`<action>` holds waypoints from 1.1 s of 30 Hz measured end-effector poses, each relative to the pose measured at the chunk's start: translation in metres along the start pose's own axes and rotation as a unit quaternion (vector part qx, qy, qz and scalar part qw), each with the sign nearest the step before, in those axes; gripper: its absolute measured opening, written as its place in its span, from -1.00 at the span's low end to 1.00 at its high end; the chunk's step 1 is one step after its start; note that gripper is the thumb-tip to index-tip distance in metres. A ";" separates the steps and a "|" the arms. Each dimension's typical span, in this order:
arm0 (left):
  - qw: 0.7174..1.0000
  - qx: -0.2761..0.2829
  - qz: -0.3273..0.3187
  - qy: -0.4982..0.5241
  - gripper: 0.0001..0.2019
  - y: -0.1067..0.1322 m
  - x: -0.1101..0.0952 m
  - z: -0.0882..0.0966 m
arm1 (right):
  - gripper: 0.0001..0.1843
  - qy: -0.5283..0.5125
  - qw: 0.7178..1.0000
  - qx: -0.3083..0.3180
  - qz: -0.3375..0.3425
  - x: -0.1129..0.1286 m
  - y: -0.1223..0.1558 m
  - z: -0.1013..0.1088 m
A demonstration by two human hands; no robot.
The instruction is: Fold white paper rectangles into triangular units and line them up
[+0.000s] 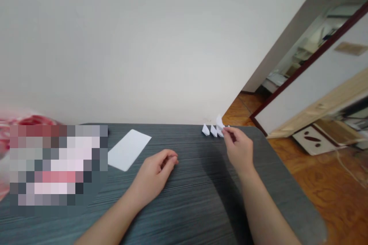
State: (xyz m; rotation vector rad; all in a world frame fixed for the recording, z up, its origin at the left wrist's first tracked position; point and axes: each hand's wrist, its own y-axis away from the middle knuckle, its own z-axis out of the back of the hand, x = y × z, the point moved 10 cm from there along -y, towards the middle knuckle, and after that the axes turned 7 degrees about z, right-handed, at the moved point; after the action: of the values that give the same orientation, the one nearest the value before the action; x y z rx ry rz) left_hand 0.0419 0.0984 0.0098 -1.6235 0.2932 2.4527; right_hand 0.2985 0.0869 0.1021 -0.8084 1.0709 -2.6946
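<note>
A folded paper piece (220, 122) is pinched by the right hand (240, 149), just beyond its fingertips, beside a row of folded pieces (209, 130) on the desk (195, 199). The left hand (156, 172) is rested loosely curled and empty, near a blank sheet (129, 149). Placing seems in hand; a gentle, aligned release is called for.

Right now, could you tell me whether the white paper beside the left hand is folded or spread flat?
Spread flat: the white paper lies as one smooth rectangle on the table, no creases showing.
</note>
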 end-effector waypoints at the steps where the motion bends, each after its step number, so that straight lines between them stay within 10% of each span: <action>1: 1.000 0.001 -0.001 -0.010 -0.76 0.000 0.000 0.000 | -0.76 0.016 1.000 -0.013 -0.007 -0.011 -0.006 0.013; 6: 0.998 0.008 -0.011 -0.059 -0.74 0.000 -0.002 -0.002 | -0.68 0.136 0.990 -0.014 -0.031 -0.077 -0.022 0.055; 11: 0.997 0.007 -0.023 -0.072 -0.74 0.000 -0.005 -0.003 | -0.71 0.157 0.987 0.035 -0.029 -0.115 -0.006 0.042; 33: 0.996 0.035 0.019 -0.078 -0.68 -0.008 0.004 -0.016 | -0.77 0.163 0.979 0.112 -0.046 -0.157 0.017 0.004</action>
State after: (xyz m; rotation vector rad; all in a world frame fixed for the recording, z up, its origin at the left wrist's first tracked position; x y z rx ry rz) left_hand 0.0563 0.1018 -0.0009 -1.4014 0.3850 2.5478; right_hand 0.4329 0.1200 0.0250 -0.3957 0.7757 -3.0293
